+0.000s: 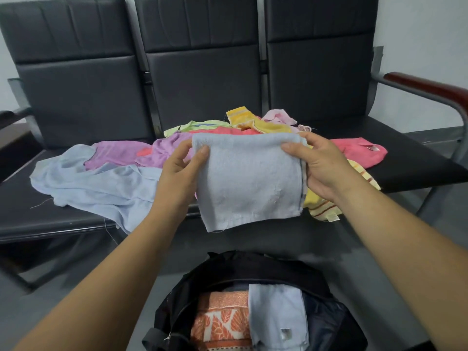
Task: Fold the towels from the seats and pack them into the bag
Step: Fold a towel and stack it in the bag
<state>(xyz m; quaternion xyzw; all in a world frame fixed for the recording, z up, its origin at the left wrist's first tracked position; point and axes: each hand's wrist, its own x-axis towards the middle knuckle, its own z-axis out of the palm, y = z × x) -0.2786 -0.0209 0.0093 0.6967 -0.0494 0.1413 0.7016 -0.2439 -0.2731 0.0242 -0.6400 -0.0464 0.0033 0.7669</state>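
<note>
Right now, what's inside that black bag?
Inside the black bag lie an orange leaf-patterned towel and, right of it, a folded pale blue towel. Anything beneath them is covered, and the bag's near part is cut off by the picture's edge.

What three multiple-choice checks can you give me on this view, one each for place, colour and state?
1. Where is the bag? A on the middle seat. B on the armrest. C in front of the seats, nearest the camera.
2. The held towel, gripped by the left hand and right hand, is: A light blue. B pink. C yellow.
3. The bag is: A zipped shut. B open, towels inside. C open, empty.
1 C: it sits below the hands, off the seats. 2 A: the cloth is pale blue. 3 B: an orange towel and a blue towel show inside.
</note>
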